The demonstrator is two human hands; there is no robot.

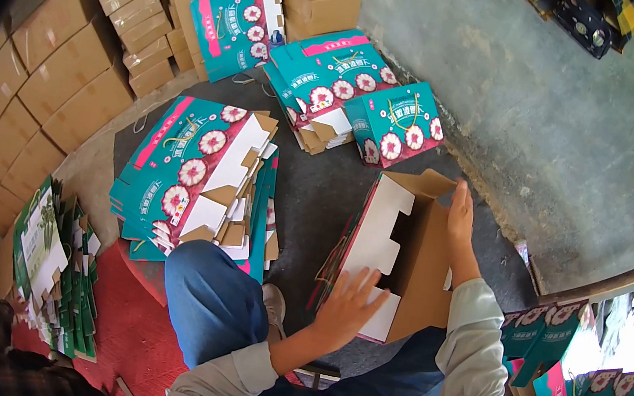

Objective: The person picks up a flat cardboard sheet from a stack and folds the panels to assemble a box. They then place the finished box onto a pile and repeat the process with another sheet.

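Note:
A partly opened carton [426, 268] stands between my knees, its brown inside showing and a white notched flap along its left part. My left hand [347, 306] lies with fingers spread on the white flap near the carton's lower left. At the carton's far right edge, my right hand [460, 213] rests with its fingers extended and held together against the brown cardboard. A folded teal box [400, 125] with a gold cord handle stands just beyond the carton. To the left lies a fanned stack of flat teal boxes [176, 171].
More flat teal boxes [325, 75] lie ahead, one leaning on brown cartons [55, 59] piled at the left. Green flattened boxes [55, 268] stand at the lower left beside another person's hand [18, 306]. Teal boxes [555, 334] are at the lower right; a yellow-black object [584, 21] lies top right.

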